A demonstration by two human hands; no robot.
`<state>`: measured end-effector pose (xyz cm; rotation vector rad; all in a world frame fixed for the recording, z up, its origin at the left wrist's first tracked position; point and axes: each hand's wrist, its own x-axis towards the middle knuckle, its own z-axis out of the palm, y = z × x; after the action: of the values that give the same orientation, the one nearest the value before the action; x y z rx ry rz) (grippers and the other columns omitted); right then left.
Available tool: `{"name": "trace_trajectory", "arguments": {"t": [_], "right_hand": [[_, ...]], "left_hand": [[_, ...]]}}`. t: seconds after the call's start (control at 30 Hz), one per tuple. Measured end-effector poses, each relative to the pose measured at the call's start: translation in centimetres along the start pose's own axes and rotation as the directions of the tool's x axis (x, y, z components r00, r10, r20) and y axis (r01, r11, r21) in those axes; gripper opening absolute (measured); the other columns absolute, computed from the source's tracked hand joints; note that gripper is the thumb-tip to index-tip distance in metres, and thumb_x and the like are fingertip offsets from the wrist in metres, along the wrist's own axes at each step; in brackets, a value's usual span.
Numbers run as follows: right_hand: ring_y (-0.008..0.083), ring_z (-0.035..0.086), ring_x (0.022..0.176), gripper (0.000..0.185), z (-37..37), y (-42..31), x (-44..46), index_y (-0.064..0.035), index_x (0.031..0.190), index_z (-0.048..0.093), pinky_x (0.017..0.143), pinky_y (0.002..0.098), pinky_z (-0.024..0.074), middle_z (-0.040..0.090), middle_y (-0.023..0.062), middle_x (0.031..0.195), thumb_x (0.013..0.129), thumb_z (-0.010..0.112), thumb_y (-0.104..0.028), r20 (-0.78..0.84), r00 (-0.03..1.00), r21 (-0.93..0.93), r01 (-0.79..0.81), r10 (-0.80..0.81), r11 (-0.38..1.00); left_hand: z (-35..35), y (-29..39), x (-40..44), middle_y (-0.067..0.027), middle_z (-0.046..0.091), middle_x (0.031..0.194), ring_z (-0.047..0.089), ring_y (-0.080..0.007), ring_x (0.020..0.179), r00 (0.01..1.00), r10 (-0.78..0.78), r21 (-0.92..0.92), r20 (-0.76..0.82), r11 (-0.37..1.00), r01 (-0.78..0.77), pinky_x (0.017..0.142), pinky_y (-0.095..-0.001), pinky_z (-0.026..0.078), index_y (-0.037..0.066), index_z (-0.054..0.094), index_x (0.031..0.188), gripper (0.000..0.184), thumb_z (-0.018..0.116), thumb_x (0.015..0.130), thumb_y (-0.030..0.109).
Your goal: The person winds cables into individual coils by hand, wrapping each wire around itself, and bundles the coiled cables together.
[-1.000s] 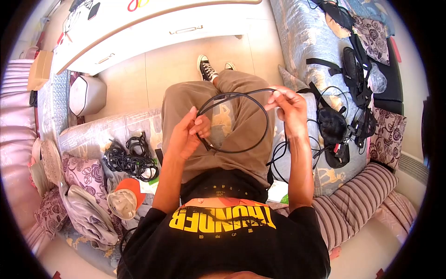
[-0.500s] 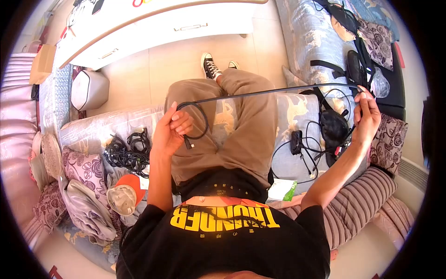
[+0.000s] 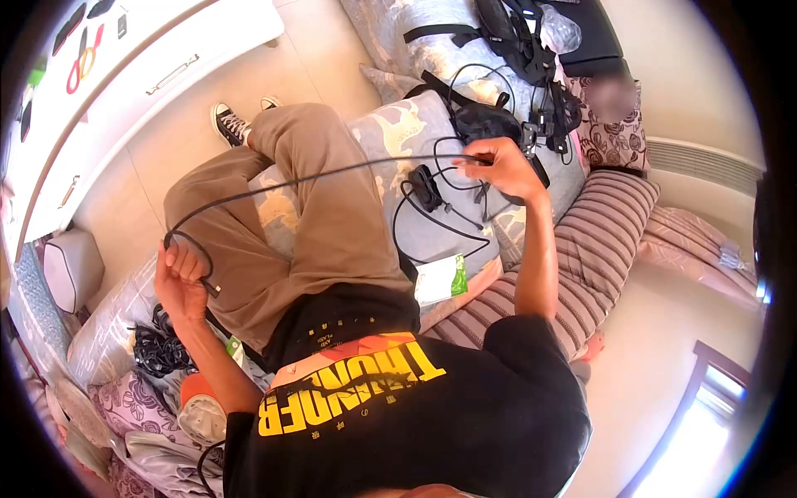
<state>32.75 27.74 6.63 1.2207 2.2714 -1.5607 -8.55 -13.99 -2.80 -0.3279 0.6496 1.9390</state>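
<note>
A long black cable [image 3: 332, 171] stretches in a shallow arc over my lap between my hands. My left hand [image 3: 181, 278] is closed round it by my left thigh, and a short bent end with a plug [image 3: 212, 290] hangs beside the fingers. Off to the right, my right hand [image 3: 505, 170] pinches the cable's other part above the sofa seat; the exact fingertip contact is partly hidden. Below that hand lie a black adapter [image 3: 425, 189] and looped black wires [image 3: 448, 236]. A heap of bundled black cables [image 3: 159, 349] rests beside my left forearm.
Black bags and straps [image 3: 519, 50] lie on the sofa at upper right. A white-and-green packet [image 3: 442, 280] sits near my right hip, by a striped cushion [image 3: 594, 249]. An orange-and-beige cap [image 3: 202, 415] lies at left. A white drawer table [image 3: 166, 79] stands ahead.
The view has swung to the right, so my body and the sofa appear shifted left. Both hands still hold the cable, which now sags more; the loop near my left hand has opened out.
</note>
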Motion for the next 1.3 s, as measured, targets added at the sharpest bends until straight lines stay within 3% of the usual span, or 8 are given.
{"name": "trace_trajectory", "arguments": {"t": [0.17, 0.33, 0.4, 0.6, 0.83, 0.97, 1.07, 1.3], "right_hand": [[0.0064, 0.063, 0.078, 0.021, -0.7, -5.4, -2.8, -0.0029, 0.110, 0.078, 0.070, 0.0232, 0.0502, 0.076, 0.0033, 0.095, 0.089, 0.077, 0.000, -0.576, 0.786, -0.281, 0.069, -0.225, 0.957], [0.0120, 0.059, 0.082, 0.027, 3.0, -14.1, -4.3, 0.0033, 0.120, 0.069, 0.073, 0.0257, 0.0493, 0.068, 0.0066, 0.099, 0.096, 0.072, -0.008, -0.638, 0.396, -0.191, 0.750, -0.661, 0.633], [0.0132, 0.061, 0.083, 0.035, 5.9, -19.0, -3.3, 0.0026, 0.127, 0.064, 0.074, 0.0268, 0.0493, 0.067, 0.0064, 0.097, 0.096, 0.072, -0.013, -0.535, 0.445, 0.256, 0.895, -0.718, 0.364], [0.0127, 0.067, 0.087, 0.046, 13.1, -24.1, 2.6, -0.0005, 0.135, 0.058, 0.083, 0.0269, 0.0533, 0.072, 0.0105, 0.103, 0.092, 0.072, 0.004, -0.069, 0.830, 0.668, 0.450, -0.553, 0.592], [0.0162, 0.069, 0.097, 0.053, 13.1, -20.4, 8.7, 0.0000, 0.141, 0.057, 0.084, 0.0286, 0.0559, 0.069, 0.0151, 0.121, 0.093, 0.077, -0.012, -0.280, 0.928, 0.797, 0.367, -0.244, 0.480], [0.0258, 0.065, 0.121, 0.054, 10.2, -19.1, 7.4, -0.0074, 0.134, 0.066, 0.099, 0.0427, 0.0541, 0.068, 0.0144, 0.131, 0.083, 0.085, -0.014, -0.324, 0.812, -0.131, 0.470, -0.486, 0.873], [0.0316, 0.061, 0.129, 0.055, 10.0, -20.3, 6.1, -0.0082, 0.131, 0.069, 0.108, 0.0471, 0.0492, 0.068, 0.0146, 0.134, 0.080, 0.088, -0.017, -0.163, 0.686, -0.533, 0.543, -0.709, 0.648], [0.0246, 0.071, 0.097, 0.024, 16.1, -22.3, 5.1, -0.0041, 0.116, 0.074, 0.085, 0.0385, 0.0547, 0.075, 0.0121, 0.103, 0.093, 0.074, -0.011, 0.187, 0.638, -0.128, 0.770, -0.747, 0.625]], "left_hand": [[2.3, -2.0, 0.4, 0.0053, 0.028, 0.069, 0.024, -0.0077, 0.056, 0.997, 0.058, 0.022, 0.046, 0.998, -0.059, 0.052, -0.0267, 0.024, 0.011, 0.048, 0.083, 0.035, 0.044, 0.114, 0.027], [8.6, -2.7, 0.5, 0.0049, 0.027, 0.070, 0.021, -0.0086, 0.058, 0.915, 0.394, -0.017, -0.085, 0.918, -0.397, 0.055, -0.0272, 0.023, 0.011, 0.049, 0.086, 0.034, 0.045, 0.114, 0.030], [9.2, -1.6, 0.9, 0.0045, 0.027, 0.070, 0.022, -0.0089, 0.059, 0.864, 0.503, -0.072, -0.017, 0.862, -0.502, 0.056, -0.0269, 0.024, 0.010, 0.048, 0.088, 0.033, 0.045, 0.114, 0.030], [12.7, 0.3, -1.1, 0.0031, 0.029, 0.074, 0.025, -0.0100, 0.061, 0.827, 0.552, -0.213, 0.104, 0.825, -0.524, 0.059, -0.0276, 0.028, 0.010, 0.047, 0.091, 0.031, 0.040, 0.115, 0.027], [14.1, 0.9, -4.7, 0.0058, 0.033, 0.074, 0.025, -0.0065, 0.058, 0.935, 0.345, 0.113, 0.086, 0.929, -0.353, 0.056, -0.0247, 0.023, 0.010, 0.049, 0.093, 0.033, 0.044, 0.114, 0.034], [13.9, 1.1, -5.8, 0.0058, 0.035, 0.077, 0.022, -0.0028, 0.054, 0.972, 0.235, 0.472, 0.007, 0.856, -0.211, 0.049, -0.0245, 0.020, 0.010, 0.051, 0.092, 0.032, 0.051, 0.112, 0.035], [14.2, -0.2, -5.7, 0.0047, 0.039, 0.077, 0.025, -0.0030, 0.055, 0.989, 0.145, 0.563, 0.002, 0.818, -0.121, 0.049, -0.0242, 0.020, 0.010, 0.051, 0.091, 0.031, 0.053, 0.111, 0.034], [15.4, -3.0, -4.4, 0.0096, 0.029, 0.066, 0.024, -0.0038, 0.055, 0.993, -0.114, 0.624, 0.033, 0.779, 0.068, 0.051, -0.0257, 0.018, 0.007, 0.055, 0.091, 0.032, 0.052, 0.111, 0.032]]}}
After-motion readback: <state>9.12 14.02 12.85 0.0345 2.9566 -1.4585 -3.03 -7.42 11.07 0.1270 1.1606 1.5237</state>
